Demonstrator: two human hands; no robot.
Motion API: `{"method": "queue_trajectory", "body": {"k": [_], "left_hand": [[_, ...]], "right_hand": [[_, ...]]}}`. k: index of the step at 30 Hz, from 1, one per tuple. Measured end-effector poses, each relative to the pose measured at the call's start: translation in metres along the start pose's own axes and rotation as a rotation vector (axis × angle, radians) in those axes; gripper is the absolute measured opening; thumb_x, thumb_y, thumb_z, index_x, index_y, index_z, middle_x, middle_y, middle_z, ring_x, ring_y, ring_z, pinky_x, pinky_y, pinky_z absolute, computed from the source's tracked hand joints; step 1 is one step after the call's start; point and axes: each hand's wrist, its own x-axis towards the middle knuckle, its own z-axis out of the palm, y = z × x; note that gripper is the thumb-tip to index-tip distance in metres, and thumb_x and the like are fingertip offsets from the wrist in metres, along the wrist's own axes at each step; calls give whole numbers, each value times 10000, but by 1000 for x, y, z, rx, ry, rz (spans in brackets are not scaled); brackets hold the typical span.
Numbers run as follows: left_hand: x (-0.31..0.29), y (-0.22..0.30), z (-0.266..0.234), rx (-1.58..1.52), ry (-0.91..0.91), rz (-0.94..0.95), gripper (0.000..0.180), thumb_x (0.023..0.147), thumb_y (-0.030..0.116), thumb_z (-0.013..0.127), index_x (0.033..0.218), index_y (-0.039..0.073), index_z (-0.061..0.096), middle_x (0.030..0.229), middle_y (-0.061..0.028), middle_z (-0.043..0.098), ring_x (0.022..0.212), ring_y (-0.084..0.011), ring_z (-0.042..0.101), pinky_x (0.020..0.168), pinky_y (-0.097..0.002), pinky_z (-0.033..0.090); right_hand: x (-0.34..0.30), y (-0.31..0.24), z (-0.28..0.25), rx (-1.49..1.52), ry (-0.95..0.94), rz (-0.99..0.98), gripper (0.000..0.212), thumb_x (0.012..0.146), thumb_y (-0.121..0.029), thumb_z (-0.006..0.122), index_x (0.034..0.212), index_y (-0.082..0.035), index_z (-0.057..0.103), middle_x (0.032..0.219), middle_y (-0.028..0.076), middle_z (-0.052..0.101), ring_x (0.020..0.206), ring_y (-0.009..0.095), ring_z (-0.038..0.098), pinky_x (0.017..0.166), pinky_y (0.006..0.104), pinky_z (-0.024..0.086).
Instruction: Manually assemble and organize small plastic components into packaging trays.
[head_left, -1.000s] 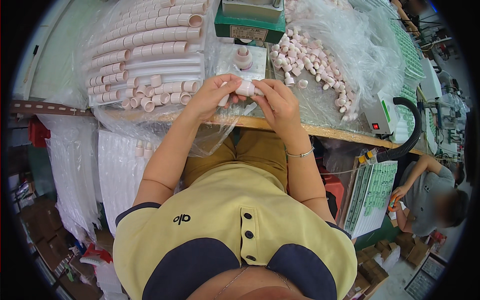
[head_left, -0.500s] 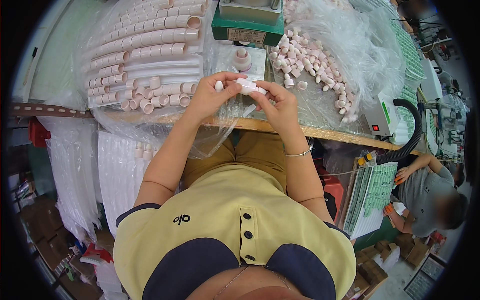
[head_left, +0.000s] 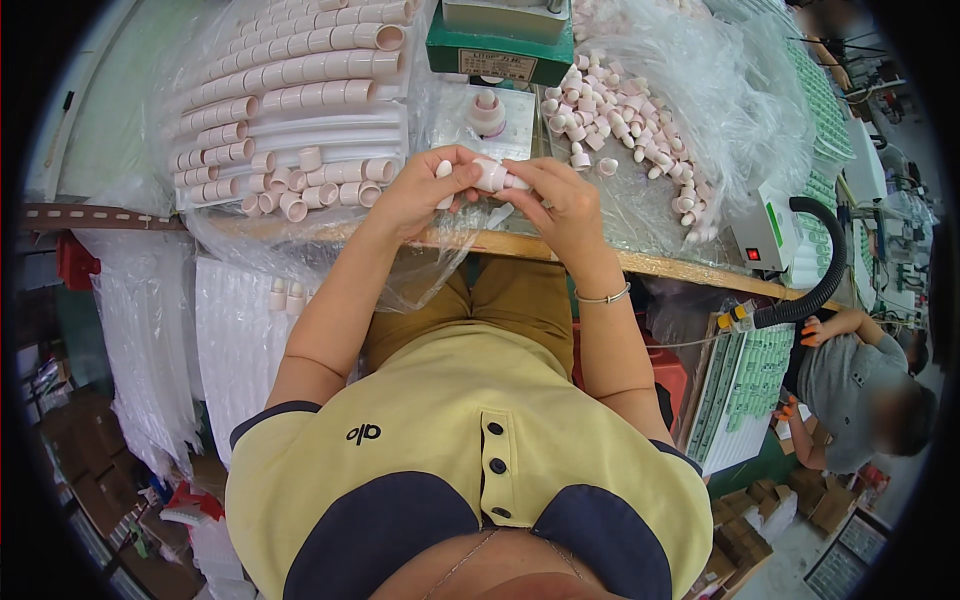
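Note:
Above the front edge of the bench, my left hand (head_left: 418, 196) is closed around a pale pink cap (head_left: 490, 174) with its thumb and fingers. A small white rounded piece (head_left: 444, 184) is tucked in the same hand. From the other side, my right hand (head_left: 566, 204) pinches the white tip (head_left: 516, 182) that sticks out of the cap's right end. Just beyond my hands, a pink ring-shaped holder (head_left: 486, 116) with a white-tipped piece upright in it stands on a metal plate (head_left: 516, 135), under a green and grey press (head_left: 500, 50).
Rows of pink caps (head_left: 330, 68) lie on a white tray at the left, with loose ones nearer me. Right of the press spreads a pile of white-tipped pink pieces (head_left: 640, 125) beside clear plastic film (head_left: 740, 70). A white box (head_left: 764, 236) with a black hose stands at the right; a co-worker (head_left: 850, 385) sits beyond.
My right hand has shifted slightly right, and the cap has tilted between my hands. The white piece in my left hand shows more of its length. The co-worker's hands have moved.

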Motion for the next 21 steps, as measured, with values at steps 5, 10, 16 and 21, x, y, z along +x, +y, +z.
{"method": "queue_trajectory", "body": {"k": [5,10,16,21], "left_hand": [[-6,9,10,269,50,190,258,800,59,677,1050,29,625,889,-17,639,781,-59,553,679,-202,439],[-13,16,22,538,99,456,272,739,5,692,1006,22,644,939,-27,665,885,-124,597,798,-262,461],[-16,23,23,892,-10,699,265,704,5,700,962,58,670,1027,-90,670,913,-231,616,806,-321,482],[-14,16,41,876,273,647,275,673,50,738,943,69,688,1016,-87,657,889,-252,608,792,-331,482]], "right_hand": [[-11,-3,6,372,-56,465,151,842,-85,655,955,15,664,787,86,665,498,81,543,445,194,414],[-14,7,5,807,-59,786,224,903,-150,594,929,66,650,751,103,670,468,71,525,452,188,424],[-14,7,-7,1090,-188,896,233,903,-166,594,934,56,657,807,115,677,471,64,535,456,195,442],[-3,-1,-15,816,-123,786,247,861,-161,645,966,62,662,803,92,677,517,78,579,460,180,452]]}}
